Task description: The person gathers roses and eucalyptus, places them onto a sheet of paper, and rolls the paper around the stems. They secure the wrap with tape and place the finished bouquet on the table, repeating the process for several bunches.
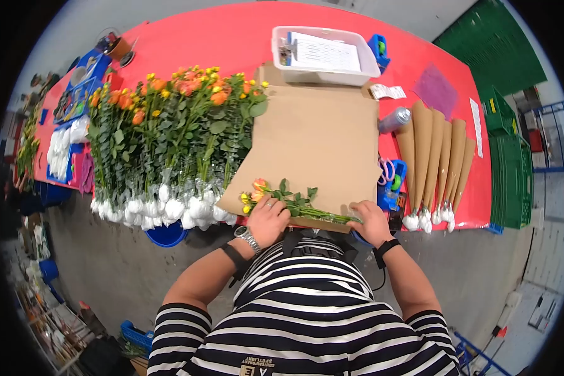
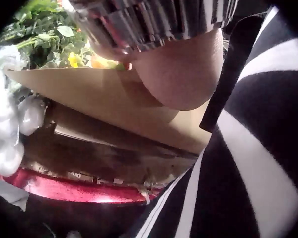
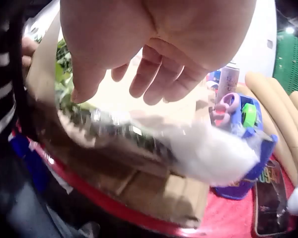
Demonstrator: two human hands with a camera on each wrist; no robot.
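A small bouquet (image 1: 307, 208) of orange and yellow flowers with green leaves lies along the near edge of a brown paper sheet (image 1: 313, 138). My left hand (image 1: 269, 220), with a watch on its wrist, rests over the flower end, its fingertips and thumb largely hidden. In the left wrist view its heel lies against the raised paper (image 2: 99, 94). Over the stem end is my right hand (image 1: 372, 223), thumb apart from loosely extended fingers. Its thumb (image 3: 84, 87) touches the wrapped stems in the right wrist view. White padding (image 3: 216, 153) covers the stem ends.
Many similar bouquets (image 1: 169, 144) stand in rows at left. Brown paper cones (image 1: 427, 150), a spray can (image 1: 395, 119), pink-handled scissors (image 3: 231, 102) and a blue tape dispenser (image 3: 243, 163) are at right, with a phone (image 3: 270, 201) nearby. Behind stands a plastic bin (image 1: 326, 76).
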